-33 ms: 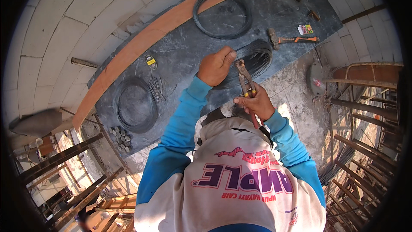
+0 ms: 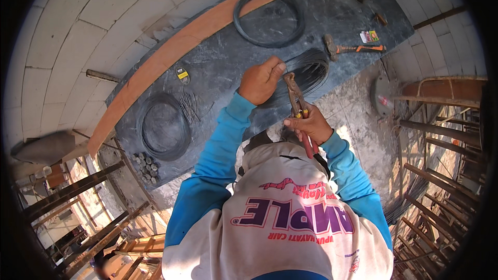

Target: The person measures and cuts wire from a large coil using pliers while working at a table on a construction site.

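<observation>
My left hand (image 2: 262, 80) is closed on thin dark wire at the edge of a loose wire bundle (image 2: 314, 65) on a dark board table (image 2: 233, 57). My right hand (image 2: 307, 124) grips the red handles of a pair of pincers (image 2: 296, 98). The pincer jaws point up and sit right beside my left fingertips, at the wire. Both hands work at the table's near edge, in front of my chest. Blue sleeves cover both forearms.
A wire coil (image 2: 268, 16) lies at the back and a second wire coil (image 2: 162, 126) at the left, with cut wire pieces (image 2: 189, 105) and a tape measure (image 2: 181, 75). A hammer (image 2: 353, 48) lies at the right. Rebar frames (image 2: 441, 124) stand to my right, and a block wall (image 2: 93, 21) is behind.
</observation>
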Demonstrator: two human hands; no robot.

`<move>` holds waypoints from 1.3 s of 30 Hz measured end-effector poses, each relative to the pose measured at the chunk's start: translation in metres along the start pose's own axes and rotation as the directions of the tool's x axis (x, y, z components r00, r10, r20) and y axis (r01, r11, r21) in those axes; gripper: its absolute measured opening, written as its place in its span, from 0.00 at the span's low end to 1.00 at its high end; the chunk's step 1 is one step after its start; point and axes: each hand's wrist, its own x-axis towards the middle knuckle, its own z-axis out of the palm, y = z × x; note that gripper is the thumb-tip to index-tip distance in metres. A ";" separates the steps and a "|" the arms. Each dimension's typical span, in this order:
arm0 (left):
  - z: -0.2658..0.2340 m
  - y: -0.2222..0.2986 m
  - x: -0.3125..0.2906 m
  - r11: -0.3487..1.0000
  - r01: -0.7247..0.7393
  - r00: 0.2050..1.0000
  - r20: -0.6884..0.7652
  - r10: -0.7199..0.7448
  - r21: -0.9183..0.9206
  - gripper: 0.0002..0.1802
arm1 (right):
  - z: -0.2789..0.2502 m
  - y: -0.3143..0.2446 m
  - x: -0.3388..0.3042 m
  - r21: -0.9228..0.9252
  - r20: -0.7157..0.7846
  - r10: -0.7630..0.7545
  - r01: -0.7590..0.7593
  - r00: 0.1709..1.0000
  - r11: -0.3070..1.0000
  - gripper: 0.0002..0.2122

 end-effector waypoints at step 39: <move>0.000 0.005 -0.008 0.999 0.040 0.997 0.063 -0.039 -0.009 0.16 | 0.041 0.028 -0.036 -0.508 -0.429 -0.413 0.164 0.803 0.846 0.25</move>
